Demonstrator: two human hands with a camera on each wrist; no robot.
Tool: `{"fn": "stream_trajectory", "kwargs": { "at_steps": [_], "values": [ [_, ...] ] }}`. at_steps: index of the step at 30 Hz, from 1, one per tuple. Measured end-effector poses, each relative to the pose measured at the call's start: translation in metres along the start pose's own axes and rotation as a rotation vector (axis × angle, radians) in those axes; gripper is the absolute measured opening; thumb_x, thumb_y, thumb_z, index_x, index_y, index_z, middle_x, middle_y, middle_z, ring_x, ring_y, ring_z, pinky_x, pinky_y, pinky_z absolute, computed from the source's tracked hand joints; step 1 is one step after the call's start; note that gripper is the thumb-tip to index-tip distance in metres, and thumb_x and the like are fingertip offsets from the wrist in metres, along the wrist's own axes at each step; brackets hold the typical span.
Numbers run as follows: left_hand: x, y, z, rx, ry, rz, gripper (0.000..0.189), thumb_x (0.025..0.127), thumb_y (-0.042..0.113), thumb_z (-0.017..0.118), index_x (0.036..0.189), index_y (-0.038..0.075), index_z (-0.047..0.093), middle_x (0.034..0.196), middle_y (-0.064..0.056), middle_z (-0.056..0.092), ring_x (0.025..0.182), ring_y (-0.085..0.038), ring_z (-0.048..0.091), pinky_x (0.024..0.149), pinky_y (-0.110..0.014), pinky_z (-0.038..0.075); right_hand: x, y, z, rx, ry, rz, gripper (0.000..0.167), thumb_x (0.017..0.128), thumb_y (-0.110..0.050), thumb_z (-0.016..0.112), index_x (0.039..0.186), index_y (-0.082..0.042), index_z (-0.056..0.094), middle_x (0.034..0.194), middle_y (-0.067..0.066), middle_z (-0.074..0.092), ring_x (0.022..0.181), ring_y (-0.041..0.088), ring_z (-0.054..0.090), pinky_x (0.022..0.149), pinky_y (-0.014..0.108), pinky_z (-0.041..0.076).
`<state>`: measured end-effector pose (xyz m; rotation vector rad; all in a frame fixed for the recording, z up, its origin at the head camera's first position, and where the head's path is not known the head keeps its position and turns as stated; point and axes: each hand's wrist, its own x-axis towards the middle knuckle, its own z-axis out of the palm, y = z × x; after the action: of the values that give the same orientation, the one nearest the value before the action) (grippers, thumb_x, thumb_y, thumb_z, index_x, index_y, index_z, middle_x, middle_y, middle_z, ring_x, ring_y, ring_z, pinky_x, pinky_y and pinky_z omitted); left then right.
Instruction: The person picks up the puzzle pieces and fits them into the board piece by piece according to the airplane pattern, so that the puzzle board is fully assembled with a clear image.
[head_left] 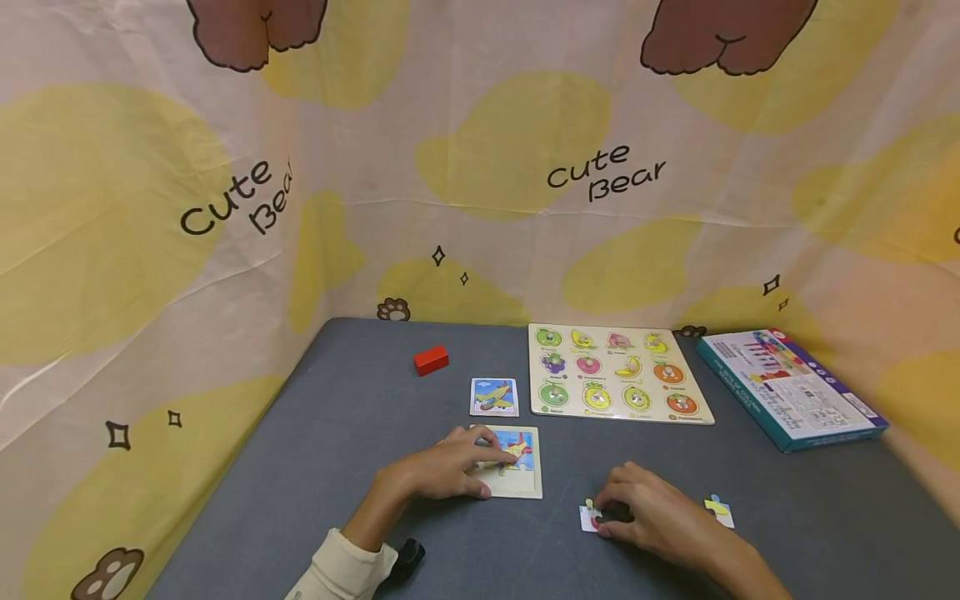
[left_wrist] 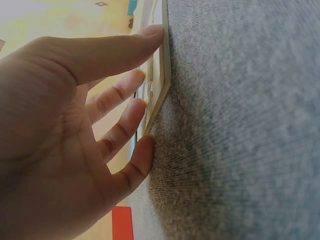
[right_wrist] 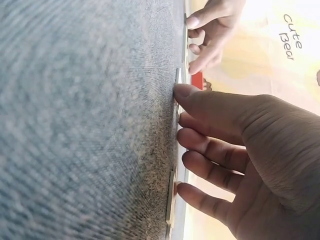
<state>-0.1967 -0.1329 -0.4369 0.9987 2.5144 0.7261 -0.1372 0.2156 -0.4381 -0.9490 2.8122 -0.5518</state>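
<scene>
My left hand (head_left: pixel 450 462) rests on a small wooden puzzle board (head_left: pixel 531 485) whose upper part shows a plane picture and whose lower part is bare wood. Its index finger reaches across the picture, and the thumb (left_wrist: pixel 117 54) touches the near edge of the board. To the right, my right hand (head_left: pixel 656 510) pinches a small jigsaw piece (head_left: pixel 588 520) lying flat on the table, thumb and index finger at its side. Another jigsaw piece (head_left: pixel 722 512), yellow, blue and white, lies beyond the right wrist. Above the board is a plane picture card (head_left: pixel 493 398).
At the back stands a red block (head_left: pixel 431 361). A fruit puzzle board (head_left: pixel 611 400) lies behind the hands, with a teal-edged box (head_left: pixel 795 392) to its right. Patterned cloth (head_left: pixel 480 167) hangs behind the grey table (head_left: pixel 360 400).
</scene>
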Motion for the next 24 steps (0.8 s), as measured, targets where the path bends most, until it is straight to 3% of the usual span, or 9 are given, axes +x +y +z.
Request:
{"fn": "stream_trajectory", "kwargs": {
  "at_steps": [11, 21, 24],
  "values": [
    [0.000, -0.003, -0.006, -0.049, -0.027, 0.004, 0.060, 0.084, 0.012, 0.087, 0.142, 0.019, 0.070, 0.140, 0.004, 0.055, 0.120, -0.016, 0.047, 0.101, -0.033, 0.043, 0.002, 0.000, 0.000, 0.029, -0.014, 0.010, 0.020, 0.091, -0.046, 0.083, 0.099, -0.029, 0.077, 0.097, -0.022, 0.058, 0.089, -0.002, 0.048, 0.075, 0.025, 0.048],
    [-0.001, -0.004, -0.009, -0.082, 0.022, -0.061, 0.052, 0.082, 0.015, 0.091, 0.132, 0.019, 0.076, 0.126, 0.005, 0.059, 0.116, -0.017, 0.047, 0.096, -0.033, 0.044, 0.005, 0.001, 0.001, 0.033, 0.010, -0.003, 0.019, 0.090, -0.046, 0.083, 0.098, -0.029, 0.076, 0.096, -0.022, 0.057, 0.088, -0.002, 0.048, 0.074, 0.024, 0.046],
    [-0.002, -0.004, -0.011, -0.081, 0.023, -0.096, 0.051, 0.083, 0.019, 0.090, 0.132, 0.020, 0.075, 0.125, 0.006, 0.059, 0.118, -0.017, 0.047, 0.100, -0.037, 0.045, 0.007, 0.001, 0.000, 0.041, 0.009, 0.001, 0.018, 0.090, -0.045, 0.083, 0.097, -0.029, 0.077, 0.096, -0.021, 0.058, 0.088, -0.001, 0.048, 0.074, 0.024, 0.046]
  ]
}}
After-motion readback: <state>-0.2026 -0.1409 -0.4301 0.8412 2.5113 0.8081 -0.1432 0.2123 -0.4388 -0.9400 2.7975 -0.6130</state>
